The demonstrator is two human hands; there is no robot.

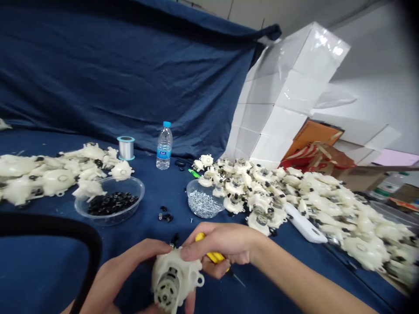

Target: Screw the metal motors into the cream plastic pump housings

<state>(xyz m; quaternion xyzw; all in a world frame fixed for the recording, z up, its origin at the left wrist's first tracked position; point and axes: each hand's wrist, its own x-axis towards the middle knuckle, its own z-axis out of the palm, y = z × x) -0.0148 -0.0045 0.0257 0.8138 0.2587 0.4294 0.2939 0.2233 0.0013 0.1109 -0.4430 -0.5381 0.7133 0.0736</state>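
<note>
My left hand (126,268) is closed around a cream plastic housing (187,272) low in the view, its thumb at the top edge. A small round motor (166,290) sits in that housing, end facing me. Closed on a screwdriver (214,256) with a yellow handle, my right hand (225,242) also rests its thumb on the housing's upper side. The screwdriver's thin shaft points down to the right, away from the housing. At the top of the housing, by my left thumb, there is a small black part (176,238). Some fingers are hidden behind the housing.
Beyond my hands stand a bowl of black parts (139,194) and a bowl of screws (221,203). Piles of similar housings lie left (59,179) and right (363,218). A water bottle (163,150) and a wire spool (126,149) stand behind. A black curved bar (93,244) crosses lower left.
</note>
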